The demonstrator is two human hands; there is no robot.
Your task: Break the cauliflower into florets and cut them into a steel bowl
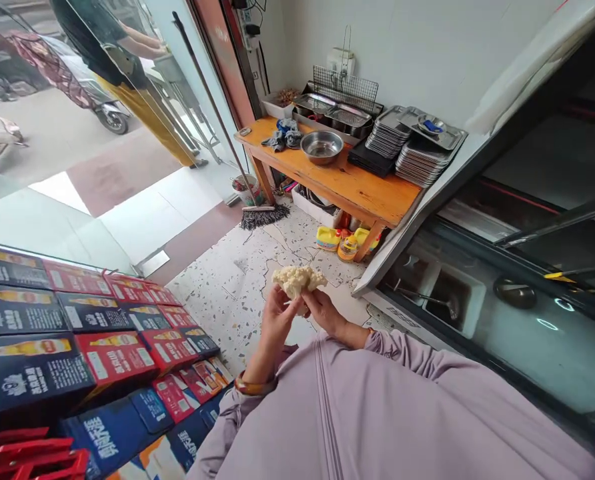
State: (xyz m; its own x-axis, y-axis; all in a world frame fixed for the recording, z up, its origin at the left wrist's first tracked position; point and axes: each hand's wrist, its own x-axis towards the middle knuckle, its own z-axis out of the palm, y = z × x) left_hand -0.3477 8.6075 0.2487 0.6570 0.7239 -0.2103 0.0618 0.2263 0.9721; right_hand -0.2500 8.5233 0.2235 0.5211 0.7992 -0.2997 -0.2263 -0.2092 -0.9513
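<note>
A piece of cauliflower (297, 279), pale cream and knobbly, is held up in front of my body over the speckled floor. My left hand (277, 317) grips it from the left side, its fingers curled and the thumb pointing to the stem. From the right, my right hand (326, 312) pinches the underside with thumb and fingers. Both thumbs meet close to the stem, and the fingertips behind the cauliflower are partly hidden.
Ahead stands a wooden table (357, 190) with a steel bowl (322, 147) and stacked metal trays (387, 132). A broom (265, 215) leans by the glass door. Beer cartons (32, 367) fill the left, a glass-fronted counter (502, 340) the right. Outside stands a person (127, 73).
</note>
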